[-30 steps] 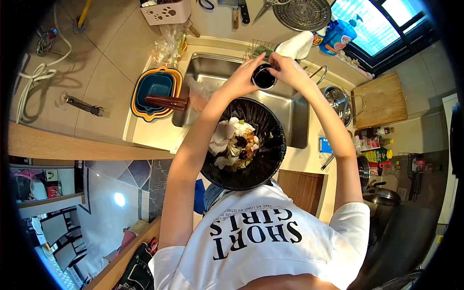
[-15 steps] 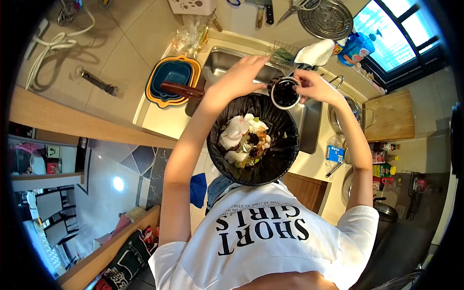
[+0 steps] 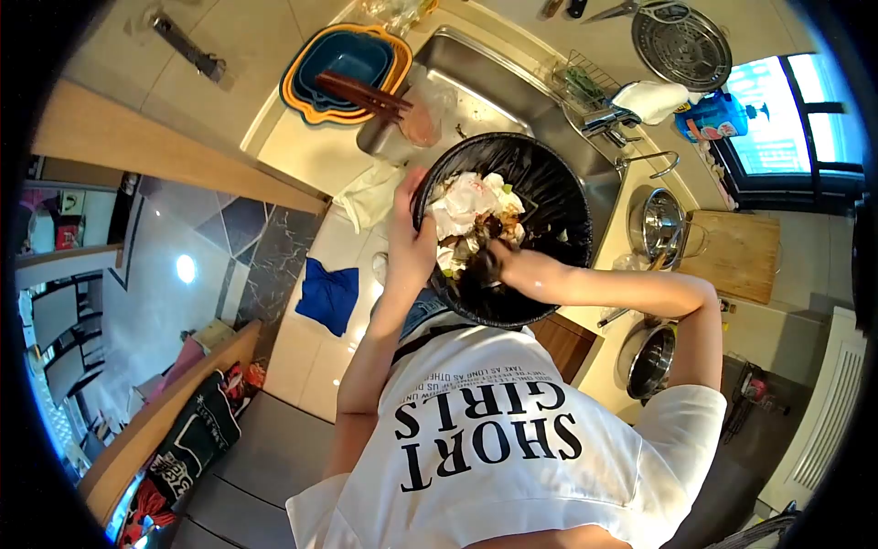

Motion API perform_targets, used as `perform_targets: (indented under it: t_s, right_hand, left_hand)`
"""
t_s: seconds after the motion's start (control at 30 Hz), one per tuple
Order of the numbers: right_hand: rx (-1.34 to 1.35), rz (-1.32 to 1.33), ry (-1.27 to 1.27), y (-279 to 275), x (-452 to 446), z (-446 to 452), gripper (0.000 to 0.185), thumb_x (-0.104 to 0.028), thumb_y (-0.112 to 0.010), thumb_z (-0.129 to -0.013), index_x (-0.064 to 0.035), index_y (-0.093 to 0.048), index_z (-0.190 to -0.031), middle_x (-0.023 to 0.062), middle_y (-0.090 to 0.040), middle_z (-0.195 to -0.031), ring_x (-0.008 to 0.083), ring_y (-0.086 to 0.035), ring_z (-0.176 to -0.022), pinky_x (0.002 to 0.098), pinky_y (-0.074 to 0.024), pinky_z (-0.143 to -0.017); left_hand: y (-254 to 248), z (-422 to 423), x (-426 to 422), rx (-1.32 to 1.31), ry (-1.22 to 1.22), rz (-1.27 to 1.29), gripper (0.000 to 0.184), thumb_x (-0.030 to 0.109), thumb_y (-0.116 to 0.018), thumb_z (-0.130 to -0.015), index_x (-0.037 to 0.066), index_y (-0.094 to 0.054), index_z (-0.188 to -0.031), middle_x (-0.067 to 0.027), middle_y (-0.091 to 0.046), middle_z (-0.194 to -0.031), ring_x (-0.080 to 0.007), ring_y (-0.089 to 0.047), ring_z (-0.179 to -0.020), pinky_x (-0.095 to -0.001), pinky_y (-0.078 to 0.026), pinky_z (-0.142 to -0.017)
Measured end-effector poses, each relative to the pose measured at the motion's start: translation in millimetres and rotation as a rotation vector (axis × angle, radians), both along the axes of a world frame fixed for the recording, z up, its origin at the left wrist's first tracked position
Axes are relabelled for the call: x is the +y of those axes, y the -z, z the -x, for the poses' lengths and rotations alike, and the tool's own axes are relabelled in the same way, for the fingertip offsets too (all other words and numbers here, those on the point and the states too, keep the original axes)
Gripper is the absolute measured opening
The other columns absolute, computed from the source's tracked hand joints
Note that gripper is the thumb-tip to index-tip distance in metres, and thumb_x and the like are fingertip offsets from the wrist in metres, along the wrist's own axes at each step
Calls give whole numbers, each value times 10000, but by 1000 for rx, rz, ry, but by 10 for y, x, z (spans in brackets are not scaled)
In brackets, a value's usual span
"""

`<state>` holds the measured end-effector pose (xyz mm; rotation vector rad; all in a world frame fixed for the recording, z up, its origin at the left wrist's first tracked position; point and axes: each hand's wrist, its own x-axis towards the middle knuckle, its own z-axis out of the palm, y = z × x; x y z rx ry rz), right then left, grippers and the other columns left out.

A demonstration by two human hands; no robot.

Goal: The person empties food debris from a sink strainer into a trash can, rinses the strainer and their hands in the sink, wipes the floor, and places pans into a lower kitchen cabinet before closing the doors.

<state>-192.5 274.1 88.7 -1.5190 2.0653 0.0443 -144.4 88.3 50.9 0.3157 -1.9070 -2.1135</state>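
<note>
A trash bin [image 3: 572, 197] lined with a black bag is tilted toward me, with crumpled white tissues [image 3: 462, 209] and food scraps inside. My left hand [image 3: 412, 233] grips its left rim. Down inside the bin, my right hand [image 3: 532, 273] has its fingers closed on what appears to be a sink strainer basket [image 3: 487, 265], dark and partly hidden. Dark scraps lie about it. Behind the bin is the metal sink [image 3: 485, 59], holding a pinkish plastic bag [image 3: 422, 117].
Nested blue and yellow basins [image 3: 343, 64] stand left of the sink with brown chopsticks [image 3: 352, 90] across them. The faucet [image 3: 608, 119] and a blue soap bottle [image 3: 718, 117] are at right. Metal bowls [image 3: 660, 220] and a cutting board [image 3: 732, 254] line the counter.
My right hand has brought the strainer basket from above the sink edge down into the bin. My left hand has moved from over the sink to the bin's rim.
</note>
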Motion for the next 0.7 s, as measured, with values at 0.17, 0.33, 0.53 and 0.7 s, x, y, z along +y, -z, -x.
perform_targets:
  t_s: [0.17,0.33,0.53,0.7]
  right_hand:
    - [67,-23,55,-139,-73,258,210,-6,-442,-686,45,-544,-861,249,-408,-1071,312,-580,-655,364,-490,-610]
    - [10,34,-151,42,127,168,213,5,-470,-653,113,-538,-823,294,-431,-1024,311,-586,-595,330,-512,-586]
    - [-104,-45,-153,-25,161,117,366,-27,-469,-700,132,-407,-1024,263,-476,-909,317,-570,-565,337,-503,-556]
    - [171,-129,-71,-323,-43,301,234,-28,-468,-703,-12,-530,-928,206,-361,-1148,282,-588,-698,336,-497,-623]
  left_hand:
    - [-126,60,11,207,-51,-46,525,-117,-333,-684,-26,-294,-1201,-171,-410,-1150,-237,-390,-1100,-303,-272,-941]
    - [-122,57,21,178,-33,-134,530,-121,-325,-692,-18,-281,-1210,-170,-404,-1154,-231,-381,-1108,-299,-265,-945]
    - [-151,53,1,170,-21,-108,548,-127,-322,-701,-8,-245,-1230,-168,-379,-1171,-229,-372,-1110,-290,-260,-946]
    - [-148,47,9,149,-16,-139,632,-169,-289,-646,23,-247,-1247,-152,-359,-1198,-217,-329,-1156,-301,-217,-979]
